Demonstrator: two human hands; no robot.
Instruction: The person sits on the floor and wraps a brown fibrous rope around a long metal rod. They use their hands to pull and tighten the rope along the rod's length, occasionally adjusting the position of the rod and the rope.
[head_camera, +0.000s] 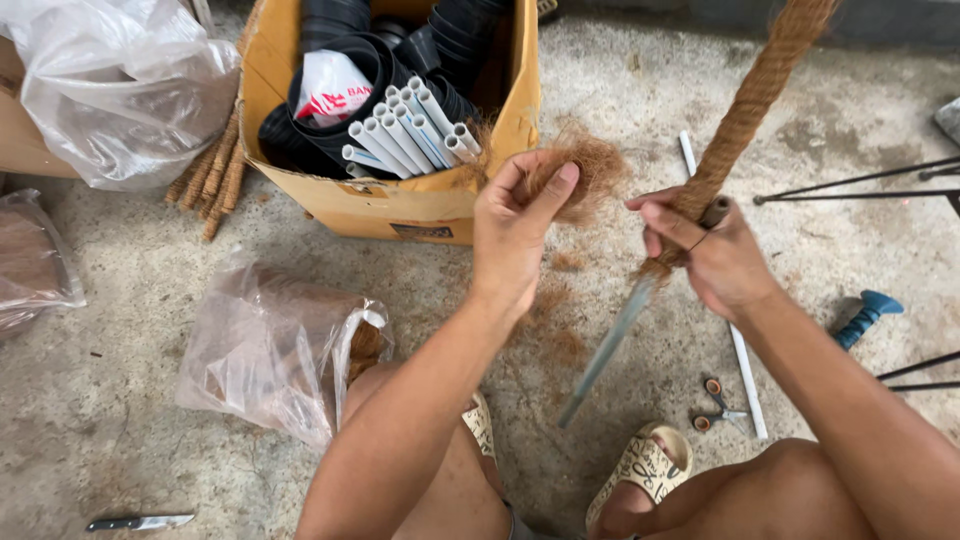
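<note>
Left hand (518, 222) is up in front of the cardboard box (400, 200), thumb and fingers pinched on a tuft of brown coir fibre (590, 170). Right hand (712, 252) is closed around the pole (610, 345) just where the fibre wrapping (750, 100) ends, bare grey pipe running down from the fist toward the sandalled feet, a dark thread looped over one finger.

Risks, as I judge them: the tuft is loose and wispy, so a slack pinch could shed strands onto the concrete floor (130, 420), where crumbs of fibre already lie. If the right grip eases, the last turns of wrapping may slip or unwind. The pole is slanted and long, so it could swing.

Hard to read: the pole's top runs out of frame, its wrapped length unknown. Whether the thread is tied or only draped, I cannot tell. The clear plastic bag (270, 350) hides most of its brown contents, and the scissors (718, 405) lie beside a white pipe (745, 370), apart from both hands
</note>
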